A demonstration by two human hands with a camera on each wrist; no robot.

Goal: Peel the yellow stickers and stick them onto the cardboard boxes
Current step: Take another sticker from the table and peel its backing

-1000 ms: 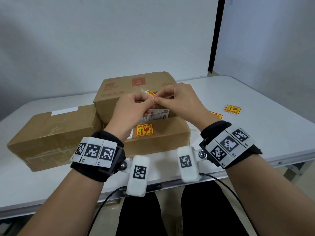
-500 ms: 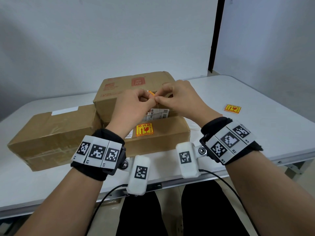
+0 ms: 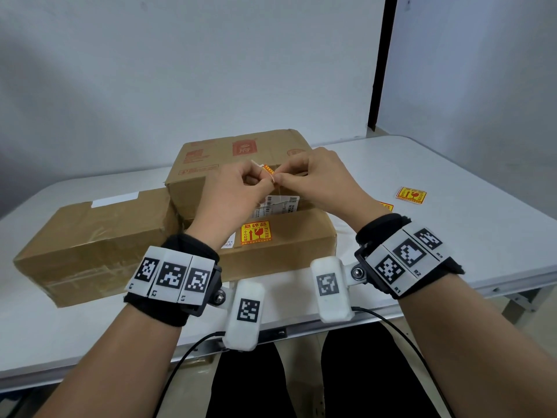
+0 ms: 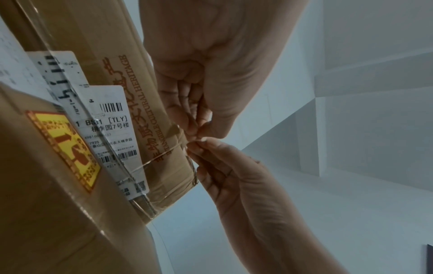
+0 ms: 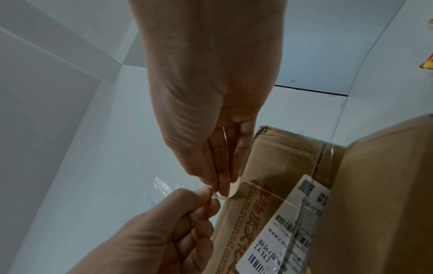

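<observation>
Both hands meet in mid-air above the cardboard boxes. My left hand (image 3: pixel 265 184) and right hand (image 3: pixel 278 178) pinch one small yellow sticker (image 3: pixel 267 170) between thumb and fingertips; only its upper edge and a white corner of backing show. The pinch also appears in the left wrist view, left hand (image 4: pixel 195 136) against right hand (image 4: pixel 199 146), and in the right wrist view, right hand (image 5: pixel 222 192) against left hand (image 5: pixel 206 191). Below lies the front box (image 3: pixel 301 251) with a yellow sticker (image 3: pixel 256 232) stuck on top. The rear box (image 3: pixel 241 152) stands behind it.
A third cardboard box (image 3: pixel 90 236) lies at the left on the white table (image 3: pixel 452 236). Two loose yellow stickers lie to the right, one (image 3: pixel 411 195) in full view and one (image 3: pixel 387 206) half hidden behind my right wrist. White shipping labels (image 3: pixel 281 205) cover the rear box's front.
Both hands have stayed together and risen slightly. The sticker's white backing showed more a second ago; now the fingers cover most of it.
</observation>
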